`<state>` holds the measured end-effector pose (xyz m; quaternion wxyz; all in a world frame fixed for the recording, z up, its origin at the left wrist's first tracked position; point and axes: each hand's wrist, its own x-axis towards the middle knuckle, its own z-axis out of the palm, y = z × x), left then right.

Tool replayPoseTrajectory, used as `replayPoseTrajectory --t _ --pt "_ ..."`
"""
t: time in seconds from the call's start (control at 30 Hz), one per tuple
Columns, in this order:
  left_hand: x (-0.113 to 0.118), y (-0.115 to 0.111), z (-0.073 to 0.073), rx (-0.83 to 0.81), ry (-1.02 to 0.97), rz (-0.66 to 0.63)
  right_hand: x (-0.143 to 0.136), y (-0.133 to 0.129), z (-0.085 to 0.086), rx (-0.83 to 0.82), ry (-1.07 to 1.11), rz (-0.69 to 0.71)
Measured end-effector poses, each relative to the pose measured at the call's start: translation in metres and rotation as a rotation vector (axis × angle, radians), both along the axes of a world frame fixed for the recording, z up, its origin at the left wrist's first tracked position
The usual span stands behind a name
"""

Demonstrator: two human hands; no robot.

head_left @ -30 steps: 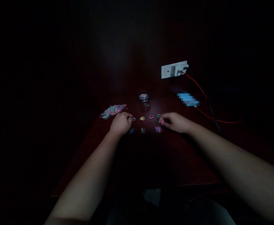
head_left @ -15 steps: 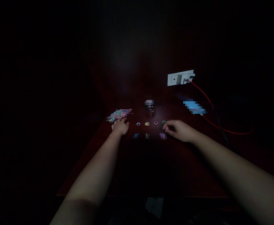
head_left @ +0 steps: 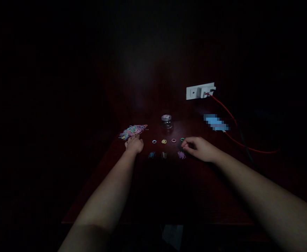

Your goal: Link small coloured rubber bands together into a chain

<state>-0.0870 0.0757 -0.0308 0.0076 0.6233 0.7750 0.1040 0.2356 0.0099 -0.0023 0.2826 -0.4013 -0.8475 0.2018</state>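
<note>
My left hand (head_left: 134,144) lies at the near edge of a mixed pile of coloured bands (head_left: 134,131); its fingertips are hard to make out. My right hand (head_left: 197,147) has its fingers curled together beside a green ring (head_left: 182,139), which it partly covers; anything between the fingertips is too small to tell. Left of it, in a row, are a pink ring (head_left: 174,140), yellow rings (head_left: 164,141) and a blue ring (head_left: 154,141). Nearer me lie small heaps of purple bands (head_left: 181,155), pale bands (head_left: 164,155) and blue bands (head_left: 151,154).
A clear lidded jar (head_left: 166,121) stands behind the rings on the dark red table (head_left: 153,196). A wall socket (head_left: 200,91) holds a plug with a red cable (head_left: 224,107). A blurred blue object (head_left: 216,122) lies at the right.
The whole view has shifted slightly, so things sit a little lower. My right hand's fingers are drawn in a bit more; my left hand has barely moved at the pile.
</note>
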Motion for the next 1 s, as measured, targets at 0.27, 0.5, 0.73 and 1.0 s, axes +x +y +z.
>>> replayPoseTrajectory --t 0.27,0.5,0.73,1.0 --pt "-0.0003 0.0009 -0.0018 0.012 0.001 0.014 -0.0024 -0.0012 0.0014 -0.019 0.007 -0.016" --pt "0.0002 0.0008 -0.0016 0.018 0.007 0.019 0.0001 -0.0003 0.0003 0.008 0.046 -0.022" --pt "0.0033 0.0032 0.0014 0.020 0.000 0.038 -0.0013 -0.0037 0.0028 0.020 0.045 -0.025" --pt "0.0018 0.0007 0.0045 0.061 0.010 0.011 -0.0016 -0.0019 0.0002 0.028 0.042 -0.016"
